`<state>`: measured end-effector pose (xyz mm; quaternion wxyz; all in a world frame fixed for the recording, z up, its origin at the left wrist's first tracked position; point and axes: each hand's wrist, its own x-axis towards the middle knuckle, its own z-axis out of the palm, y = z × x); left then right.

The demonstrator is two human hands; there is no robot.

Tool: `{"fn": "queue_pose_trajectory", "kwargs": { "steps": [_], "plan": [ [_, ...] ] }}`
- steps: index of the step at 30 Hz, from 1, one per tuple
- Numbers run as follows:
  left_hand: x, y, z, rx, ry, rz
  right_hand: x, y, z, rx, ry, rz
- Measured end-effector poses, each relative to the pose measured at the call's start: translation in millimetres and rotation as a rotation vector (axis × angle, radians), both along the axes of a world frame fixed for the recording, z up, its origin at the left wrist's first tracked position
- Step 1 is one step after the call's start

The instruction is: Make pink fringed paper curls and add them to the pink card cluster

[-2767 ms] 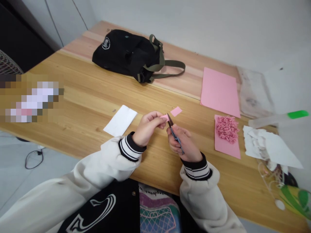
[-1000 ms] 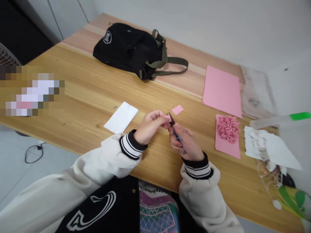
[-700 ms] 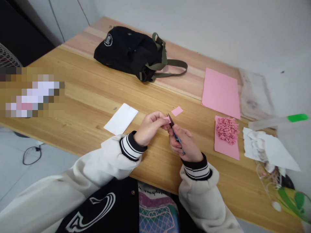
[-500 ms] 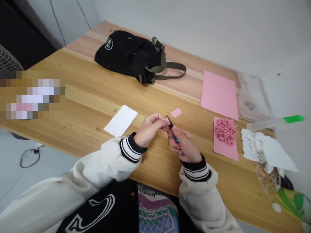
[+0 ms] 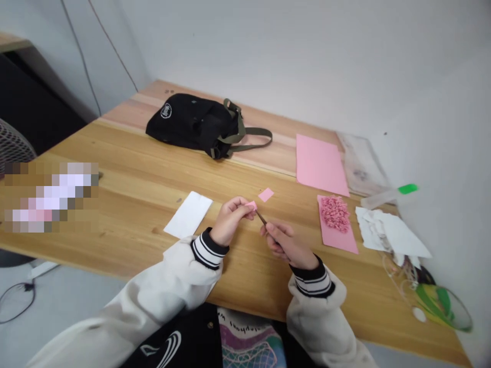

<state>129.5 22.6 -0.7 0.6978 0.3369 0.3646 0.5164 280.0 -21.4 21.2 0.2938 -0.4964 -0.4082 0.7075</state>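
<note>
My left hand (image 5: 229,220) pinches a small piece of pink paper (image 5: 251,205) between thumb and fingers. My right hand (image 5: 289,243) is closed around a pair of scissors (image 5: 261,218), seen nearly edge-on, their handles mostly hidden by the fingers. The blade tips reach the lower right corner of the paper; I cannot tell whether they touch it. Just beyond the hands lies another small pink paper rectangle (image 5: 266,194). A folded white paper (image 5: 188,214) rests on the table left of my left hand.
Pink shreds (image 5: 335,213) are heaped on a pink sheet (image 5: 339,242) at the right. Behind them lies a larger pink sheet (image 5: 322,163). Torn white papers (image 5: 402,235) and a green-and-yellow item (image 5: 441,306) sit at the right edge. A black bag (image 5: 192,122) lies at the back.
The scissors have turned more edge-on, and their blades have shifted from across the paper to its lower right corner. The view has tilted upward.
</note>
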Motion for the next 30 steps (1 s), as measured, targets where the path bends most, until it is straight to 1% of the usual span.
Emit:
{"fn": "queue_pose_trajectory", "kwargs": {
  "steps": [2,4,6,7,8,9,10,11,12,14,15,17,18,19,20,21,22,24,26,27,28,30],
  "plan": [
    [-1,2,-1.3,-0.023,-0.013,0.005,8,-5,-1.1,-0.015,-0.07,0.036],
    [-1,4,-2.2,-0.041,-0.019,0.016,17,-10,-5.7,-0.022,-0.125,0.048],
    [-2,5,-3.2,-0.053,-0.012,0.028,27,-13,-13.3,0.018,-0.219,-0.004],
    [-2,5,-3.9,-0.055,-0.003,0.034,31,-14,-17.8,0.092,-0.32,-0.069],
    [-1,6,-4.9,-0.049,0.014,0.044,35,-14,-22.4,0.194,-0.469,-0.136],
    [-1,6,-5.9,-0.032,0.038,0.054,39,-13,-26.9,0.282,-0.665,-0.198],
    [-1,7,-6.7,-0.004,0.069,0.066,42,-13,-31.1,0.333,-0.859,-0.222],
    [-1,8,-7.1,0.041,0.107,0.08,44,-12,-34.7,0.365,-1.02,-0.202],
    [-1,9,-6.4,0.102,0.157,0.096,45,-11,-37.5,0.4,-1.123,-0.159],
    [-2,10,-0.4,0.267,0.288,0.125,46,-10,-40.1,0.46,-1.26,-0.072],
    [-3,11,5.7,0.368,0.37,0.136,44,-9,-39.4,0.482,-1.312,-0.049],
    [-5,12,24.4,0.589,0.522,0.139,40,-7,-32.4,0.508,-1.396,-0.068],
    [-6,12,36.2,0.724,0.577,0.124,36,-6,-25.4,0.522,-1.394,-0.107],
    [-8,12,49.1,0.864,0.625,0.117,32,-4,-15.9,0.554,-1.337,-0.15],
    [-9,11,62.2,0.997,0.668,0.116,28,-3,-3.7,0.627,-1.199,-0.182],
    [-11,10,74.9,1.122,0.718,0.129,24,-2,10.6,0.68,-1.004,-0.211],
    [-12,9,86.4,1.237,0.775,0.161,19,-1,26.6,0.684,-0.772,-0.21],
    [-14,6,104.3,1.41,0.889,0.258,10,0,59.5,0.621,-0.379,-0.186],
    [-16,2,114.4,1.522,0.942,0.348,3,1,87.7,0.564,-0.148,-0.193],
    [-16,0,116.8,1.551,0.946,0.395,-1,2,98.4,0.565,-0.096,-0.192],
    [-17,-2,117.9,1.569,0.945,0.433,-3,3,106.7,0.583,-0.08,-0.193],
    [-18,-5,117.9,1.568,0.936,0.488,-7,5,116.8,0.594,-0.086,-0.188]
  ]
}}
